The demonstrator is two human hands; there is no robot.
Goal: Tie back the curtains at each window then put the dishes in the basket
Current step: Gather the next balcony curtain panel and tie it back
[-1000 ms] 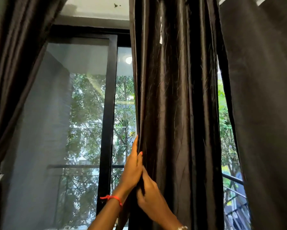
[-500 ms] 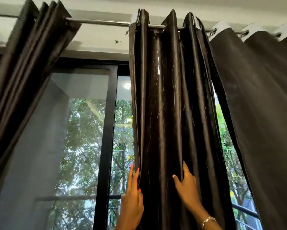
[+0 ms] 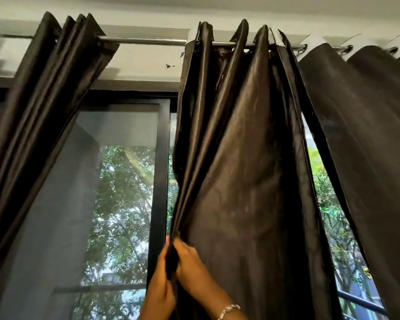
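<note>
The left hand [image 3: 161, 285] and right hand [image 3: 192, 266] are gripping the rod-hung middle curtain [image 3: 240, 181] by its left edge, the right having just crossed from the folds; gathering appears under way, tying not begun.

A fold of the middle curtain [image 3: 240, 181] hides most fingers of the left hand [image 3: 161, 289] and right hand [image 3: 194, 266], both forearms leave the bottom edge, and the rod [image 3: 143, 40] blurs at its left end.
</note>
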